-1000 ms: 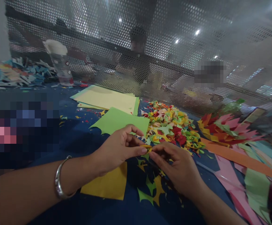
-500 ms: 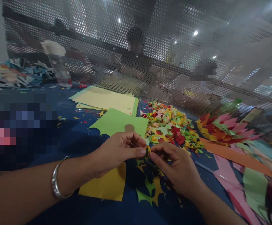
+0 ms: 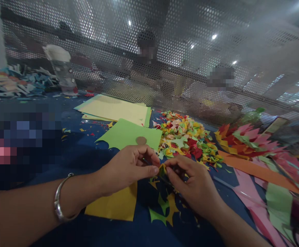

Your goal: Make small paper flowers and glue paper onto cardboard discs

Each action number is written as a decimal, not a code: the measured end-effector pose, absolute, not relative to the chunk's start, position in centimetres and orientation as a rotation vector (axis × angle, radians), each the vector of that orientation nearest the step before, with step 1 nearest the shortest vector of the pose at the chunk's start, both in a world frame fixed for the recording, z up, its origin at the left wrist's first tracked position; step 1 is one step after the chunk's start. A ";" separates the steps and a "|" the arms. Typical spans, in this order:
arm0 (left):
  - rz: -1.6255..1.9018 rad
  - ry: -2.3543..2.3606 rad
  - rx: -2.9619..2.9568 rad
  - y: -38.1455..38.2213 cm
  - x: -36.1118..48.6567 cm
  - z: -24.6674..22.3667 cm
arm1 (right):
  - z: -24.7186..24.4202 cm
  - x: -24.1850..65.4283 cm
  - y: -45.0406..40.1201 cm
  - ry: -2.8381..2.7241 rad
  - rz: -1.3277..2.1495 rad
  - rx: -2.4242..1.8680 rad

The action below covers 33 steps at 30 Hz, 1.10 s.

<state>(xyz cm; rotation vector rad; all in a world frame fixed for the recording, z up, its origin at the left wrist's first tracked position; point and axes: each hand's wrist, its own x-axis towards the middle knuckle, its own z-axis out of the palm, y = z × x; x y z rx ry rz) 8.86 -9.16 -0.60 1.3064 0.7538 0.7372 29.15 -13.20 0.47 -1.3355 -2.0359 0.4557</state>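
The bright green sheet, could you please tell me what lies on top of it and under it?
A round brown disc lies on the bright green sheet. The left hand hides part of the sheet's near edge; what lies beneath the sheet is covered.

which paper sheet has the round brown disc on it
The bright green sheet just beyond the left hand: the round brown disc shows on it, while the darker yellow sheet and the pale yellow stack show none.
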 end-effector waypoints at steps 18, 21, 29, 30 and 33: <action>0.742 0.839 1.398 -9.7 9.2 -0.4 | 0.3 29.1 -13.5 -2.092 0.432 -1.277; 0.762 0.862 1.453 -10.0 9.4 -0.4 | 0.4 28.8 -13.7 -2.099 0.376 -1.249; 0.768 0.937 1.660 -10.3 9.5 -0.6 | 0.2 28.6 -13.8 -2.083 0.396 -1.255; 0.767 0.955 1.700 -10.4 9.5 -0.5 | 0.2 28.6 -13.8 -2.084 0.404 -1.250; 0.751 1.008 1.807 -10.7 9.3 0.0 | 0.2 28.4 -13.8 -2.084 0.416 -1.246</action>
